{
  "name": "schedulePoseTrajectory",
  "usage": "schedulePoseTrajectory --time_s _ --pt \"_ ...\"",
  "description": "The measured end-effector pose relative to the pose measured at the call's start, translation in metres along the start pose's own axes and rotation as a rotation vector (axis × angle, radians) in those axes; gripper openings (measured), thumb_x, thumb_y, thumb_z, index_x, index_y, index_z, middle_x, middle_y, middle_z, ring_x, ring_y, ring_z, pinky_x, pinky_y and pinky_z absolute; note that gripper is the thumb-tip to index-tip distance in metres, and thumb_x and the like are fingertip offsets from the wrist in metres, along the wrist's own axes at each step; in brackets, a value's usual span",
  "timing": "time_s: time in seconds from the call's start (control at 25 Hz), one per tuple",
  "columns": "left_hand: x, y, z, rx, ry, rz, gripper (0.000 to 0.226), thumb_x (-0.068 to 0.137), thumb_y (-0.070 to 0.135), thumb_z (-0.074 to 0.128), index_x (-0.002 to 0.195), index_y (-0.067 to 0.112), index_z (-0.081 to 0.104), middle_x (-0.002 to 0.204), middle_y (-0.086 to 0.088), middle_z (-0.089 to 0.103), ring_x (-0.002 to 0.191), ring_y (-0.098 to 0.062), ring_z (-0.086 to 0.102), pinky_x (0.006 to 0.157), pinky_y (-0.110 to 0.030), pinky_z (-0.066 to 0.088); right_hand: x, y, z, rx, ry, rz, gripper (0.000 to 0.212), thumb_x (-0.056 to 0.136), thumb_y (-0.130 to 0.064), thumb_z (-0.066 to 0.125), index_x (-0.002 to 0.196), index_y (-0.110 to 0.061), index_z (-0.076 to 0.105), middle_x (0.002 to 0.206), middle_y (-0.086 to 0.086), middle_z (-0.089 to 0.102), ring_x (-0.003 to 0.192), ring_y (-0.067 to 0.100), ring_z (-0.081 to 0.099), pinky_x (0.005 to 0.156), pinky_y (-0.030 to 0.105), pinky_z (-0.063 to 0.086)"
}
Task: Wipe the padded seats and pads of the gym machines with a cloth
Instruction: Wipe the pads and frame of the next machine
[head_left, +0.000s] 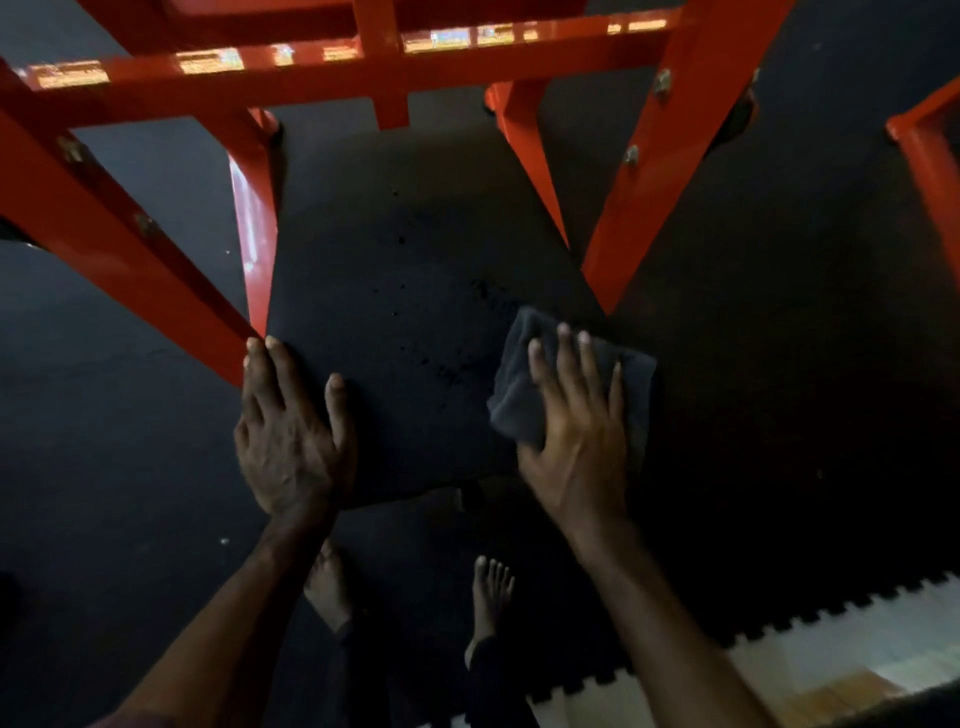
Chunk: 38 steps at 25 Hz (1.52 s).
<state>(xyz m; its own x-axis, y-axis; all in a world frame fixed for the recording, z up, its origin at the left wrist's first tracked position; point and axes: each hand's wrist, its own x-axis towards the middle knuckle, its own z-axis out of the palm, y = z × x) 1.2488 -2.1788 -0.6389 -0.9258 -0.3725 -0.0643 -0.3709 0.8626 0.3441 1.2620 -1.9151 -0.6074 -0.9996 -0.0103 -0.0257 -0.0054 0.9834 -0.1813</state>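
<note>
Pressing flat with straight, spread fingers, the right hand (574, 441) is holding a folded dark grey cloth (519, 395) against the wide black padded seat (395, 291); nothing is being clenched. From the seat's centre, the cloth is lying at about four o'clock. At eight o'clock, the left hand (291, 441) is resting open on the seat's edge, fingertips touching a glossy orange-red steel frame (363, 73). At six o'clock, two bare feet (491, 597) are standing on dark interlocking floor mats (779, 587).
</note>
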Motion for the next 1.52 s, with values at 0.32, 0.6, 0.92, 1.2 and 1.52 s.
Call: schedulePoseTrajectory --time_s 0.32,0.6,0.92,1.2,1.52 --pt "-0.002 0.003 -0.002 -0.006 -0.01 -0.016 0.079 0.106 0.065 0.019 0.169 0.019 0.008 0.177 -0.006 0.008 0.162 -0.028 0.017 0.122 -0.056 0.032 0.033 0.019 -0.006 0.054 0.019 -0.014 0.093 0.081 -0.024 0.069 0.165 -0.022 0.03 0.175 0.005 0.015 0.163 0.026 0.008 0.128 0.061 0.015" --pt "-0.005 0.001 -0.002 -0.009 0.004 -0.03 0.078 0.107 0.064 0.021 0.169 0.017 0.011 0.177 -0.008 0.012 0.161 -0.029 0.021 0.117 -0.058 0.037 0.087 0.01 -0.008 0.061 -0.054 -0.167 0.09 0.082 -0.021 0.067 0.165 -0.022 0.031 0.174 0.007 0.019 0.162 0.028 0.012 0.128 0.061 0.013" --pt "-0.004 0.001 -0.001 -0.008 -0.002 -0.048 0.078 0.106 0.063 0.02 0.169 0.018 0.013 0.177 -0.005 0.012 0.161 -0.026 0.019 0.117 -0.057 0.037 0.092 -0.004 -0.002 0.081 -0.086 -0.341 0.097 0.077 -0.017 0.071 0.165 -0.021 0.029 0.174 0.007 0.018 0.162 0.027 0.011 0.129 0.059 0.011" --pt "-0.005 0.002 -0.004 -0.017 0.011 -0.053 0.075 0.106 0.061 0.023 0.169 0.019 0.015 0.177 -0.004 0.012 0.161 -0.026 0.02 0.119 -0.058 0.037 0.065 -0.001 -0.001 0.094 -0.046 -0.332 0.09 0.079 -0.024 0.061 0.164 -0.022 0.032 0.175 0.004 0.018 0.163 0.025 0.01 0.129 0.059 0.014" --pt "-0.003 0.0 -0.006 -0.027 0.0 -0.066 0.076 0.107 0.061 0.023 0.169 0.02 0.011 0.177 -0.004 0.009 0.161 -0.026 0.019 0.12 -0.058 0.036 0.079 -0.008 -0.004 0.093 -0.085 -0.302 0.092 0.078 -0.02 0.065 0.164 -0.021 0.033 0.175 0.005 0.018 0.163 0.026 0.009 0.129 0.059 0.011"
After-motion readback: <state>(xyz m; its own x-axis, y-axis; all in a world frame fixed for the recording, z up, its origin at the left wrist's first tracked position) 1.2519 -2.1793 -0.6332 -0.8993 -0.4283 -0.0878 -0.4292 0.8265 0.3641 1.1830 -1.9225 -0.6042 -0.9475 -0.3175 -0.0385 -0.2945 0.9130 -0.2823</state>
